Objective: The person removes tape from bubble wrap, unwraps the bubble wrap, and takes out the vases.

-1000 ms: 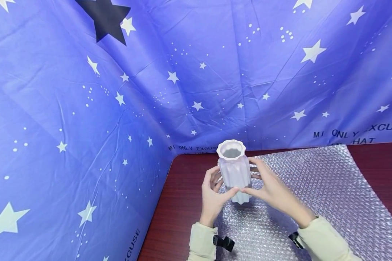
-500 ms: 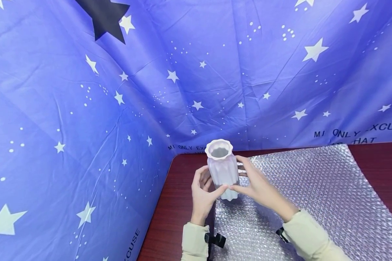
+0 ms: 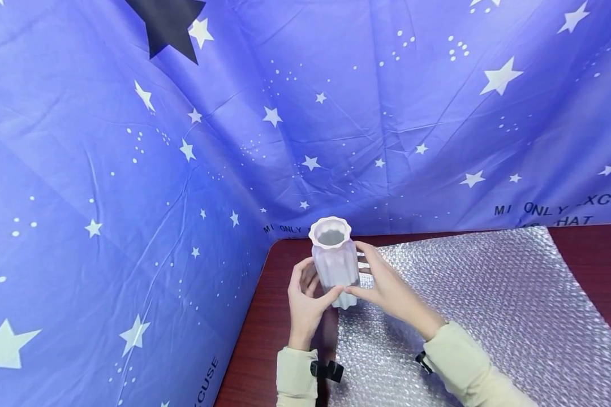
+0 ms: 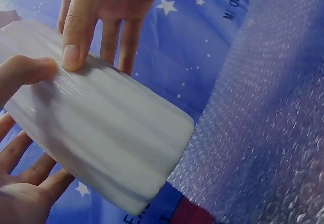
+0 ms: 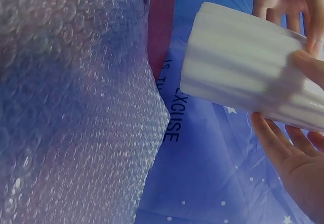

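Note:
A white, pale-lilac fluted vase (image 3: 335,263) with a scalloped rim stands upright between both hands in the head view, its mouth facing up. My left hand (image 3: 304,302) holds its left side, and my right hand (image 3: 385,282) holds the right side. Both thumbs press the front of the vase close together, while the other fingers wrap toward its far side. The left wrist view shows the smooth side of the vase (image 4: 111,118) with a thumb of each hand on it. In the right wrist view, the vase (image 5: 248,62) shows its base end above the bubble wrap.
A sheet of bubble wrap (image 3: 468,305) covers much of the dark red table (image 3: 254,339), its left edge just below the vase. Blue star-printed cloth (image 3: 224,169) hangs behind and along the left side. Black straps (image 3: 327,371) sit at the wrists.
Both hands have carried the vase to the left, from over the bubble wrap to near its left edge. The grip looks the same, and the wrap has stayed in place.

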A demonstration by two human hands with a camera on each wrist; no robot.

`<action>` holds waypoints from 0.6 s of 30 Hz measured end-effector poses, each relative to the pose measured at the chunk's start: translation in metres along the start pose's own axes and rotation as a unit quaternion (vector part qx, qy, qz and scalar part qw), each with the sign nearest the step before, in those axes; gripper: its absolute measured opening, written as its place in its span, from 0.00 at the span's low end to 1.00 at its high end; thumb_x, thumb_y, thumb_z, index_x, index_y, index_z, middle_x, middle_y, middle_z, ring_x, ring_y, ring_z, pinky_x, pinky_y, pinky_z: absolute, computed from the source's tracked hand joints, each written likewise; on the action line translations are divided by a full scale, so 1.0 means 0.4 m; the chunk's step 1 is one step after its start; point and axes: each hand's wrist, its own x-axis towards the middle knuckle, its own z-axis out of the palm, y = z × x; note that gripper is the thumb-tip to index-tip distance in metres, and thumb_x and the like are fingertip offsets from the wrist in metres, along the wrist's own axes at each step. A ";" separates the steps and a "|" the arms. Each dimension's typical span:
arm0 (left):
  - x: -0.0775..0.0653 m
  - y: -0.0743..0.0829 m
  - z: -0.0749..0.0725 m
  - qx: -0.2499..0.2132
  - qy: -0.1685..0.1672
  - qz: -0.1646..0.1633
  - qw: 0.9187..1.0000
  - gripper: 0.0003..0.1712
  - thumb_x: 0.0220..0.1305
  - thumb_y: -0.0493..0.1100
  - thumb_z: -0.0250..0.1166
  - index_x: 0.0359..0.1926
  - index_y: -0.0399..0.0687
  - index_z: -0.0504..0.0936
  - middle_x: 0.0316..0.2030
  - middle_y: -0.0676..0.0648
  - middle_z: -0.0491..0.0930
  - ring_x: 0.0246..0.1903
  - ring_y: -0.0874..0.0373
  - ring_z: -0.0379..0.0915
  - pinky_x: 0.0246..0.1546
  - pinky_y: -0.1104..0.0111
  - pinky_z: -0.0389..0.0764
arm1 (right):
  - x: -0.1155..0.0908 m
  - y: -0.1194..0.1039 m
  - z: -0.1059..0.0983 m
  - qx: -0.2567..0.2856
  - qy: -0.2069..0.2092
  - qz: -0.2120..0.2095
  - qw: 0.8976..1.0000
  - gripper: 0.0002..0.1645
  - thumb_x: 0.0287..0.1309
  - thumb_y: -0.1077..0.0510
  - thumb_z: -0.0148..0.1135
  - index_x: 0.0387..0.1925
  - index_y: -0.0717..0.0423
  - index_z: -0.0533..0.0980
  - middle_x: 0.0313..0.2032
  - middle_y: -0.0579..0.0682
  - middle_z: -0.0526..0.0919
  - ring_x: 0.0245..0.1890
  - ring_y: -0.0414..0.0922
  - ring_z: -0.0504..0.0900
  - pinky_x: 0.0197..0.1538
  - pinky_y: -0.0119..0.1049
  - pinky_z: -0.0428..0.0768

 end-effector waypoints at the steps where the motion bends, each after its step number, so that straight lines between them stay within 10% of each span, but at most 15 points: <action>1: 0.001 0.000 -0.003 0.000 0.001 0.002 1.000 0.41 0.44 0.28 0.78 0.61 0.41 0.72 0.58 0.41 0.77 0.61 0.49 0.73 0.62 0.63 0.76 | 0.003 0.001 0.004 -0.001 0.002 -0.001 1.000 0.56 0.48 0.60 0.77 0.73 0.59 0.54 0.67 0.61 0.67 0.63 0.59 0.72 0.59 0.53 0.79; 18: 0.013 -0.025 -0.057 0.016 0.040 -0.003 0.999 0.42 0.43 0.26 0.78 0.61 0.37 0.71 0.59 0.39 0.77 0.61 0.50 0.73 0.63 0.66 0.74 | 0.046 0.005 0.070 0.019 0.003 -0.013 1.000 0.55 0.49 0.62 0.76 0.73 0.59 0.55 0.67 0.59 0.68 0.64 0.57 0.72 0.60 0.51 0.78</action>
